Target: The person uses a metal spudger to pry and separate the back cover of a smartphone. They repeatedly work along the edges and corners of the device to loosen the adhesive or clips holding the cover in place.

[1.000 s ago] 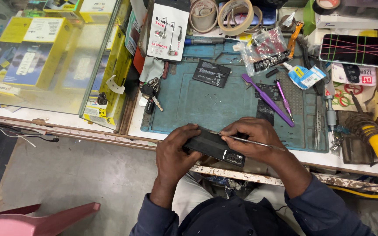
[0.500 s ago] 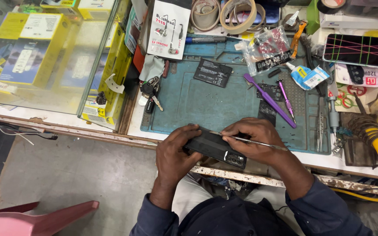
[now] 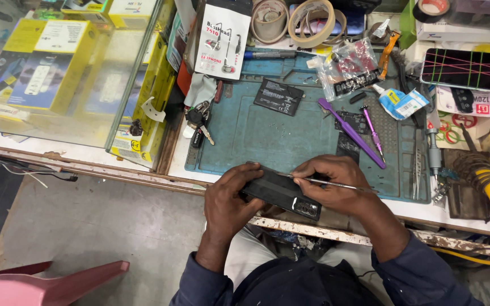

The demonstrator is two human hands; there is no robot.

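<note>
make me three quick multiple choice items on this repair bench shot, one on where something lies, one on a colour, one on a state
1. Where does the loose black battery lie?
A. on the blue mat
B. on the floor
C. inside the glass case

2. What colour is the long flat pry tool on the mat?
A. white
B. purple
C. green

3. How is the dark phone held?
A. lying alone on the mat
B. in the right hand only
C. gripped by the left hand while the right hand puts a thin metal tool to it

Answers:
1 A, the battery rests on the mat's upper part.
2 B, its blade and handle are purple.
3 C, the left hand clasps the phone and the right hand holds the thin metal tool at its edge.
</note>
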